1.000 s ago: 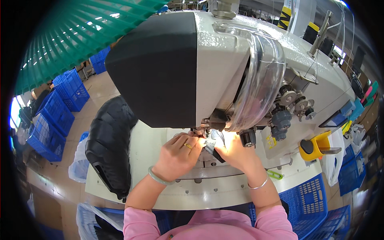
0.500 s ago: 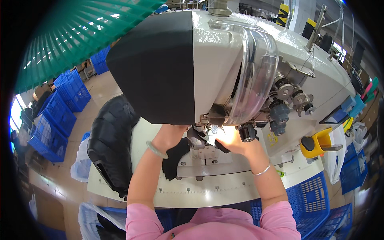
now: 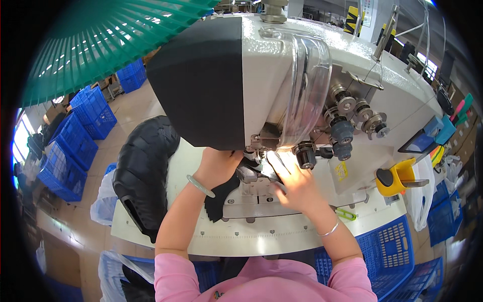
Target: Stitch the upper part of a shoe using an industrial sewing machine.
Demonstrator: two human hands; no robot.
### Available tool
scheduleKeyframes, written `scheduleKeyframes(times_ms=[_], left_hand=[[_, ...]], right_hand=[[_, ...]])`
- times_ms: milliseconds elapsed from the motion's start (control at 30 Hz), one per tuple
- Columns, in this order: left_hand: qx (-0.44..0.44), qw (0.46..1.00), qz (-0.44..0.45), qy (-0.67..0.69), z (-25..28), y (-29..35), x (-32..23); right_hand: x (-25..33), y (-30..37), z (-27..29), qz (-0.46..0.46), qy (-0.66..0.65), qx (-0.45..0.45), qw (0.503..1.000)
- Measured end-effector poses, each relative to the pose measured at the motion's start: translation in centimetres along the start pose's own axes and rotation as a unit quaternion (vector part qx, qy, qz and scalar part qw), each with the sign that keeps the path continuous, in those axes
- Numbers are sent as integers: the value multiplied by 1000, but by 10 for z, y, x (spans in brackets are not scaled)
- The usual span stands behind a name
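My left hand (image 3: pixel 219 167) is at the left of the sewing machine's needle area, its fingertips mostly hidden under the machine head (image 3: pixel 201 85). Below it, a black fabric piece (image 3: pixel 221 199) with a notched edge lies against the machine bed. My right hand (image 3: pixel 299 185) reaches in from the right, with fingers stretched toward the lit presser foot (image 3: pixel 246 172) and the thumb apart from them. Dark material (image 3: pixel 271 173) shows by its fingers, but its outline is unclear. A bright lamp glare lies over the fingertips.
A black quilted, puffy piece (image 3: pixel 143 171) lies at the table's left. On the right are a yellow holder (image 3: pixel 397 178), green thread snips (image 3: pixel 346 214) and tension knobs (image 3: pixel 342 132). Blue crates (image 3: pixel 387 251) stand below and at the left. A green shade (image 3: pixel 100 50) hangs above.
My right hand has drawn back a little toward me, and its fingers and thumb are now spread and in plainer sight. My left hand has shifted slightly up. The view has tilted a little.
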State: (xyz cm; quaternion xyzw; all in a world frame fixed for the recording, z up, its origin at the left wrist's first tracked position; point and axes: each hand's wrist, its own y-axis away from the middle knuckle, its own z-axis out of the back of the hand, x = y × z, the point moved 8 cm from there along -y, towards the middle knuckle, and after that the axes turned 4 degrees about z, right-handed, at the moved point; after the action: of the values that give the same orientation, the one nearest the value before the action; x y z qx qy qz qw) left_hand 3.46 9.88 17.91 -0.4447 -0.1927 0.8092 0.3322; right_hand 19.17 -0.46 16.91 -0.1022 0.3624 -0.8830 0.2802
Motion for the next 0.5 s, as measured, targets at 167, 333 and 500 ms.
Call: scheduleKeyframes(times_ms=[167, 333, 500], left_hand=[[-43, 997, 41, -47, 6, 7, -11], [-37, 996, 67, -49, 7, 8, -15], [-70, 995, 19, -64, 8, 5, -13]], right_hand=[[9, 5, 0, 44, 29, -87, 995], [7, 5, -6, 48, 42, -88, 994], [-3, 1, -11, 23, -6, -96, 995]])
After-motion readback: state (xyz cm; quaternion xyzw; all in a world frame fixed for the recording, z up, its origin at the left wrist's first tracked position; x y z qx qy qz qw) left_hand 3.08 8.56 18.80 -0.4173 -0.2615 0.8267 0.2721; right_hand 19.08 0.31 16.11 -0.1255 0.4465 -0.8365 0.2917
